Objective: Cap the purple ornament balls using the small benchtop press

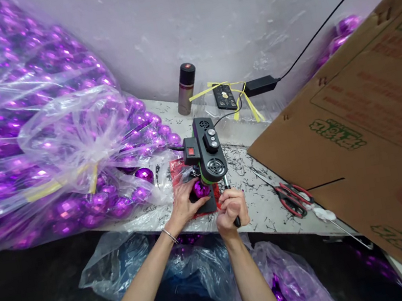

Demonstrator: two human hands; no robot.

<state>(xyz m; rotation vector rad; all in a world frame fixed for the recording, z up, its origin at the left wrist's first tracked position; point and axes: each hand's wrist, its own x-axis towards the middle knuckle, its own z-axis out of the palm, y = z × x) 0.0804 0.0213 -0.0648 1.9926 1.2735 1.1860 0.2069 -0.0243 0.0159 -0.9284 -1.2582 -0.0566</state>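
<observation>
A shiny purple ball ornament (pixel 201 188) sits under the head of a small black bench press (pixel 210 154) with a red switch. My left hand (pixel 187 202) grips the ball from its left side, thumb in front and fingers behind. Wrapped round the press's lever handle (pixel 237 221) is my right hand (pixel 231 207), closed, to the right of the ball. Beneath the press lies red plastic (pixel 178 170) on the white tabletop. The contact between press head and ball is partly hidden.
Clear bags of purple balls (pixel 67 143) crowd the left. Behind the press stand a flask (pixel 186 88) and a phone (pixel 224 96). Red-handled scissors (pixel 294 199) lie right, beside a large cardboard box (pixel 361 132). Small black scraps litter the table (pixel 254 188). An open plastic bag (pixel 200 259) hangs below the edge.
</observation>
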